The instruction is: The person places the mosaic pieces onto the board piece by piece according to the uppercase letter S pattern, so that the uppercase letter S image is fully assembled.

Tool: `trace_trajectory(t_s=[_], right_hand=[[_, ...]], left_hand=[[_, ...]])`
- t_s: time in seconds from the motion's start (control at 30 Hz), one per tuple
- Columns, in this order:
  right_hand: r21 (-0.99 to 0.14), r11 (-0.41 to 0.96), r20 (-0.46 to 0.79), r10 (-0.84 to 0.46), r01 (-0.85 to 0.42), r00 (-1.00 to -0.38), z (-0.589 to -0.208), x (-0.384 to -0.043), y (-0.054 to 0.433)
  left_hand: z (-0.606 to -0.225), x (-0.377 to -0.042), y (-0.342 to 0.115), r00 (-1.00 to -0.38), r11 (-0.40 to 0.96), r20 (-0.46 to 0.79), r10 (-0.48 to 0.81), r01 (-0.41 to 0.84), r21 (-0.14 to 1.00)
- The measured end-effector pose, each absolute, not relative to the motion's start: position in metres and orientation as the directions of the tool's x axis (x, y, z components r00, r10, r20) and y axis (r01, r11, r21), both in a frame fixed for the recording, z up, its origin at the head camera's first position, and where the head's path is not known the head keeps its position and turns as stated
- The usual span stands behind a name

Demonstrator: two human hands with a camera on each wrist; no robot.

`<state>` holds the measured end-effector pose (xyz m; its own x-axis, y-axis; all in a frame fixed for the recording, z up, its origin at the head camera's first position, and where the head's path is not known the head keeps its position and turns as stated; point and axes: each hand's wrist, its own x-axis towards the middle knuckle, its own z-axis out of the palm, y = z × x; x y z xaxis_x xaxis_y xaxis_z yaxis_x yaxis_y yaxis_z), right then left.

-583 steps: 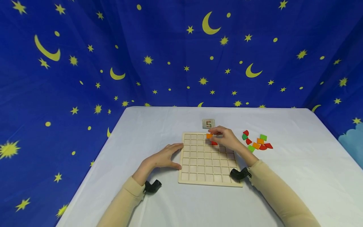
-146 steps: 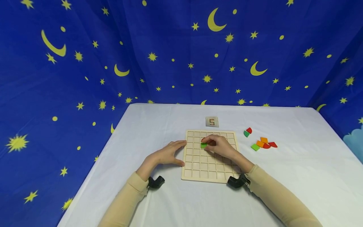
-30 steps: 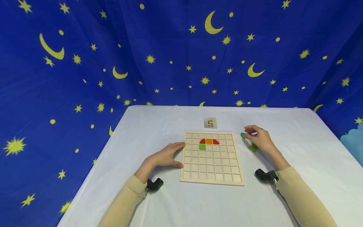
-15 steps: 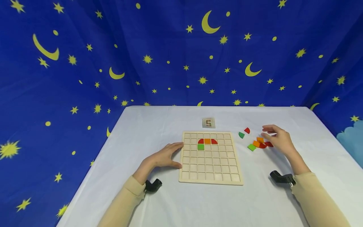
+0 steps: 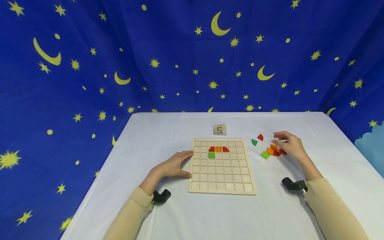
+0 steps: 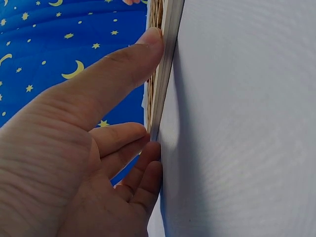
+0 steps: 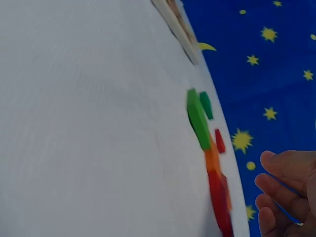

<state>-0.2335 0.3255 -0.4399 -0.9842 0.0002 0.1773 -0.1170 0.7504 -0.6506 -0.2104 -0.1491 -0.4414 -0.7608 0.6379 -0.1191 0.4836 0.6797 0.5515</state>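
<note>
A wooden grid board (image 5: pixel 223 183) lies on the table with two red quarter-circle tiles (image 5: pixel 226 149), an orange square tile (image 5: pixel 218 149) between them and a green square tile (image 5: pixel 211 155) below the left one. My left hand (image 5: pixel 171 166) rests fingertips and thumb against the board's left edge. Over the loose tiles at the right hovers my right hand (image 5: pixel 291 146), fingers loosely bent and nothing held. Beneath and beside it are orange squares (image 5: pixel 270 151), red tiles (image 5: pixel 276 153), partly hidden, and a light green square (image 7: pixel 198 121).
Slightly apart lie a dark green quarter-circle (image 5: pixel 254 142) and a red one (image 5: pixel 260 137). Behind the board is a small pattern card (image 5: pixel 220 129) with an S-like figure. A blue curtain (image 5: pixel 180 50) with stars and moons stands behind the white-covered table (image 5: pixel 168 133).
Earlier my right hand set orange and green squares on the board. It then touched the dark green quarter-circle, which now lies apart from the red one, and moved right. My left hand stayed.
</note>
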Motion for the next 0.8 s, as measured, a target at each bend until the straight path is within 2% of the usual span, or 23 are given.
trace_trajectory(t_s=[0.37,0.8], right_hand=[[-0.647,0.76,0.072,-0.014,-0.057,-0.997,-0.458,-0.268,0.301],[-0.631,0.769,0.095,-0.056,-0.104,-0.994,-0.462,-0.277,0.291]], left_hand=[[-0.44,-0.211,-0.147,-0.747,0.668,-0.122,0.654,0.493,0.558],[-0.441,-0.21,-0.149,-0.755,0.671,-0.119,0.645,0.484,0.562]])
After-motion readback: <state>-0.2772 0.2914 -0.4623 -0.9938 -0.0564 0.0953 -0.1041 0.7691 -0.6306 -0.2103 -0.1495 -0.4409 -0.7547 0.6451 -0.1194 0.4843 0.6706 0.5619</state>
